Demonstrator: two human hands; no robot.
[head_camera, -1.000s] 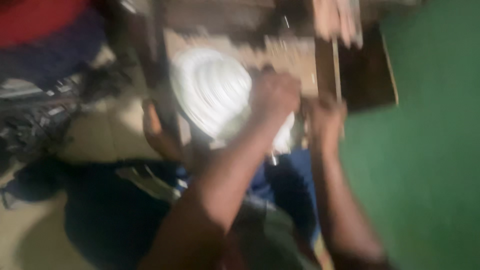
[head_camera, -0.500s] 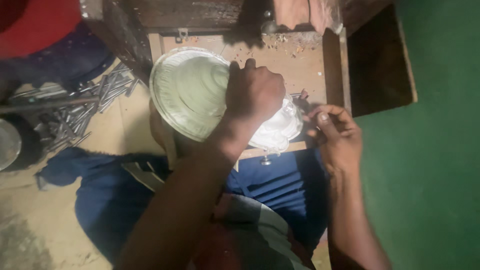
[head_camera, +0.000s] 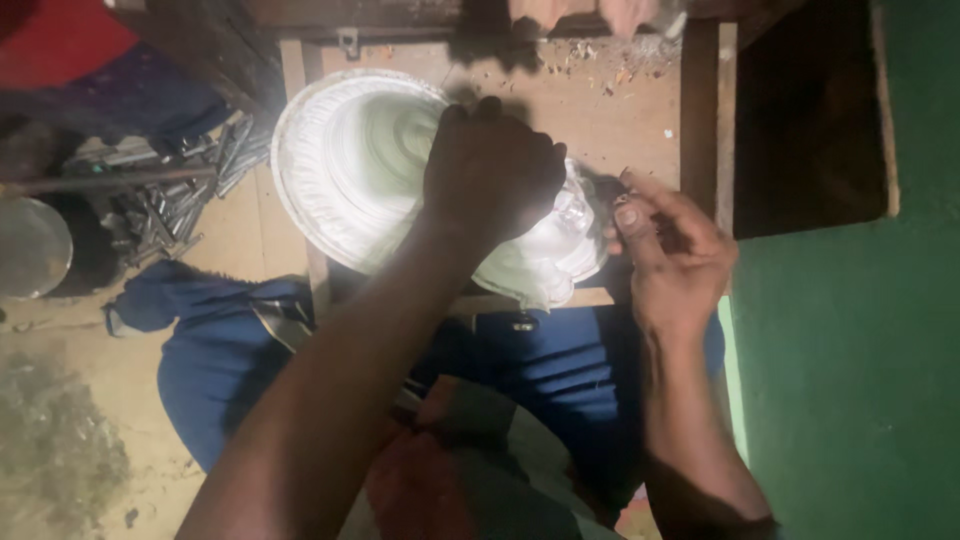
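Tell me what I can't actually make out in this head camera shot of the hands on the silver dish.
- Right side of the ribbed silver dish: hidden under the left hand.
- Whatever the right hand pinches: too small and dark, covered by its fingers.
- Pile of metal rods: dim, single pieces unclear.
- Round metal object: cut off by the left edge.

A small wooden table (head_camera: 640, 130) carries a ribbed silvery plate (head_camera: 350, 170) and scattered chips (head_camera: 600, 60).

Left hand (head_camera: 495, 170) flat on a white ribbed plate (head_camera: 350, 170), right hand (head_camera: 670, 250) pinching beside it (contents unclear).
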